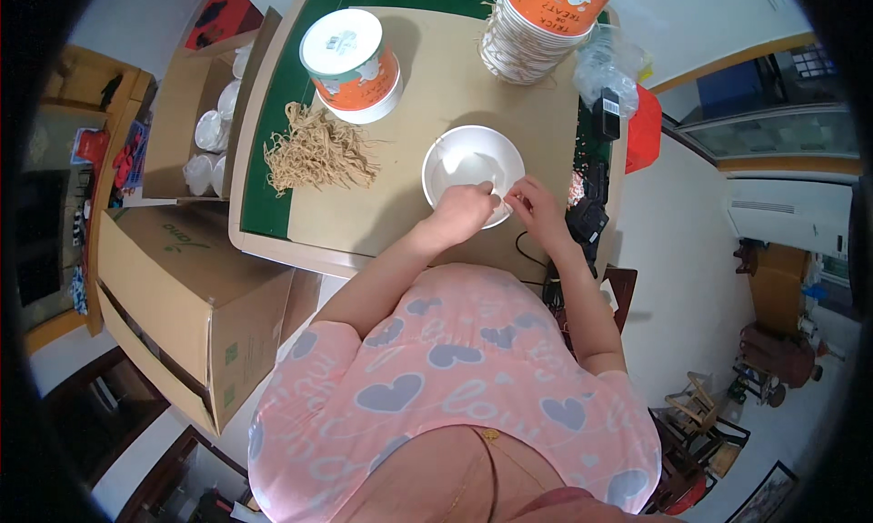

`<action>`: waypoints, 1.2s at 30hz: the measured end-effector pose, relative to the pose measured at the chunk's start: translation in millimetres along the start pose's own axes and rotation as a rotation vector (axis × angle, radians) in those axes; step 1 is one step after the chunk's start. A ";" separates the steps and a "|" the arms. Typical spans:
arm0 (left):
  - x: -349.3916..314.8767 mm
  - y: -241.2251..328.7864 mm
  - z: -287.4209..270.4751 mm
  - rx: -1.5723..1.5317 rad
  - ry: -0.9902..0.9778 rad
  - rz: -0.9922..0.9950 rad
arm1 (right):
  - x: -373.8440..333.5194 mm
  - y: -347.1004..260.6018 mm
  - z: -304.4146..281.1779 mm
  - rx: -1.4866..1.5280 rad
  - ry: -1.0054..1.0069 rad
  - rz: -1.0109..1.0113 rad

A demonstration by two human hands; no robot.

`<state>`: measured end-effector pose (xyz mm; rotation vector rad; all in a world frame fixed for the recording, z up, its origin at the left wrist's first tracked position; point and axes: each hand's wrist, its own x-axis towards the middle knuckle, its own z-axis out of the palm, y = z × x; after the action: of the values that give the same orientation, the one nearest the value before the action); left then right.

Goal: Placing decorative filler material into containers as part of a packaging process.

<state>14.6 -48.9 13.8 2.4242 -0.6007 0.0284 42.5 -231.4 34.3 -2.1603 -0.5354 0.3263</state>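
Observation:
A round white paper tub (468, 155) stands on the table in front of me, its open top facing up. My left hand (466, 208) is at its near rim, thumb and fingers pinched together. Close beside it, my right hand (536, 212) pinches at the near right rim, its fingertips almost meeting the left ones. Whatever lies between the fingertips is too small to make out. To the left lies a loose pile of tan twisted paper cords (320, 152). Behind the pile is an orange and white printed tub (350, 91) with a white top.
At the far right stands a tall stack of printed tubs (536, 41), cords hanging along its side. A clear plastic bag (607, 64) and black devices (589, 216) line the table's right edge. Cardboard boxes (186, 286) sit left of the table, one holding white wrapped rolls (212, 130).

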 end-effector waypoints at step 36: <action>14.6 4.5 11.0 -1.361 -0.186 -0.867 | -32.8 -2.6 58.0 0.225 0.666 0.185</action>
<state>24.4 -64.5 9.9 1.1528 0.3626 -0.7189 -10.7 -205.8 3.3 -1.9454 0.0769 -0.2298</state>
